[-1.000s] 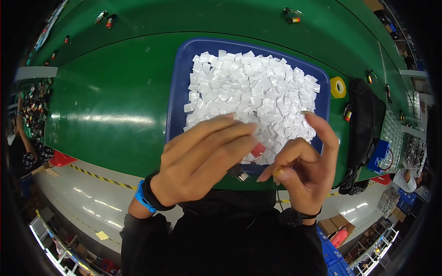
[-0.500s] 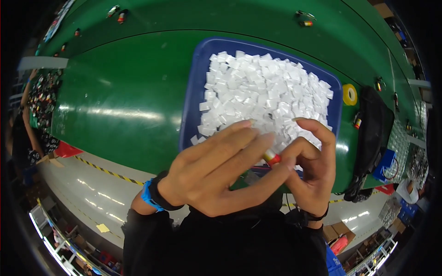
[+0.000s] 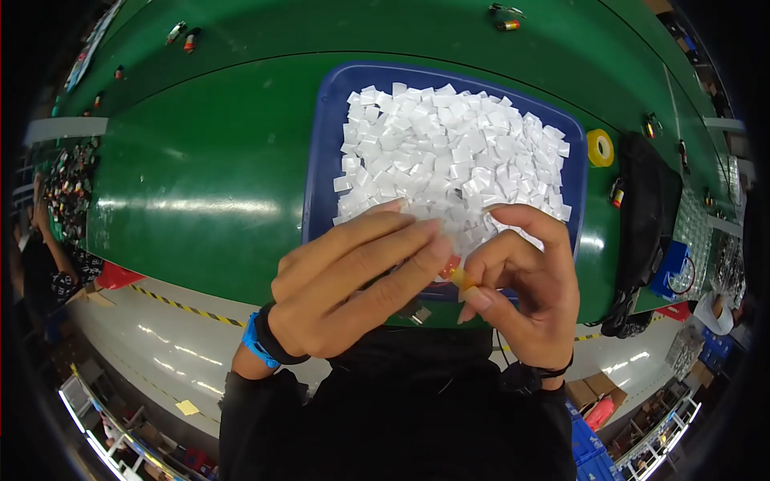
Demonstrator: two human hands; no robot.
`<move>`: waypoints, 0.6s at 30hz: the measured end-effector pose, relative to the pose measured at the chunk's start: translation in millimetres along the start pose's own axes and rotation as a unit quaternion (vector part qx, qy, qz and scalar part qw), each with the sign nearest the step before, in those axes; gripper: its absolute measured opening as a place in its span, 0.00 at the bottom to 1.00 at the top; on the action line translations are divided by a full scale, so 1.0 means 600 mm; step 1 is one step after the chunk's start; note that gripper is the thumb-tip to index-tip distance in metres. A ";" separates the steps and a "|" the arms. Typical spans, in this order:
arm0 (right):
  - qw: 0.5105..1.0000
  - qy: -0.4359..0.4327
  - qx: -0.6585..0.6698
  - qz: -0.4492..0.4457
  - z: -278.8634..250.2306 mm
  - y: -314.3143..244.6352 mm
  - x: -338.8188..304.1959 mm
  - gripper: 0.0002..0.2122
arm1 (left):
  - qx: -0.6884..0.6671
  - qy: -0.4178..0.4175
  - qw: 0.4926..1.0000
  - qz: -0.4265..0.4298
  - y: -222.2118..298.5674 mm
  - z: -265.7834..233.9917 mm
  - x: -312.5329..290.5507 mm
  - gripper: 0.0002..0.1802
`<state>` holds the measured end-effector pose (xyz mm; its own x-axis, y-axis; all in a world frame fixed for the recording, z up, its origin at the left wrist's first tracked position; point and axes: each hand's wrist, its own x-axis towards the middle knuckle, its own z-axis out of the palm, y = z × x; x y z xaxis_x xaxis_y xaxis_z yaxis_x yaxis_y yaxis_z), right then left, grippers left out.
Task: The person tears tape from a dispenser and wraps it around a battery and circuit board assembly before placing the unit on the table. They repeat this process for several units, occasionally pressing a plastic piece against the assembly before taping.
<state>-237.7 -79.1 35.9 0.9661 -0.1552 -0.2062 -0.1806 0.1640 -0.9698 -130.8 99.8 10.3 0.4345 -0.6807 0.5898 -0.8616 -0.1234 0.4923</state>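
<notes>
A small red-and-yellow cylinder (image 3: 451, 268) is between my two hands, low over the near side of the tray. My left hand (image 3: 353, 272) curves over it from the left with its fingers together, covering most of it; the thumb is hidden. Below these fingers a small metal-coloured part (image 3: 419, 313) sticks out; whether it joins the cylinder is hidden. My right hand (image 3: 521, 284) pinches the cylinder's yellow end between thumb and fingers, index finger raised and bent. Beneath both hands, a blue tray (image 3: 319, 160) holds a heap of small white square pieces (image 3: 457, 152).
Right of the tray lie a yellow tape roll (image 3: 600, 148), another small cylinder (image 3: 617, 193) and a black bag (image 3: 646, 216). More small parts (image 3: 507, 25) lie across the green table (image 3: 184, 184). A person's arm (image 3: 50, 228) reaches toward a pile of parts (image 3: 72, 188) at far left.
Both hands have shifted slightly left. The left fingers have drawn back from the right thumb, and the right thumb and fingers have closed on the cylinder's yellow end. The metal-coloured part shows below the left fingers.
</notes>
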 end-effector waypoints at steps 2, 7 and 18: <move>1.000 0.003 -0.002 -0.005 -0.005 0.000 -0.002 0.31 | -0.016 0.004 1.000 -0.005 -0.003 0.004 -0.007 0.17; 1.000 -0.005 0.025 -0.008 -0.012 0.002 -0.003 0.27 | -0.090 0.024 0.995 -0.047 0.002 0.011 -0.003 0.15; 0.993 0.010 0.114 -0.004 -0.011 0.026 -0.007 0.22 | -0.215 -0.018 0.963 -0.160 0.030 0.003 0.011 0.15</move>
<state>-246.0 -82.4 20.6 0.9632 -0.1756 -0.2035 -0.1245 0.3795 -0.9168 -144.1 91.6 22.1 0.6437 -0.6830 0.3451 -0.4932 -0.0255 0.8695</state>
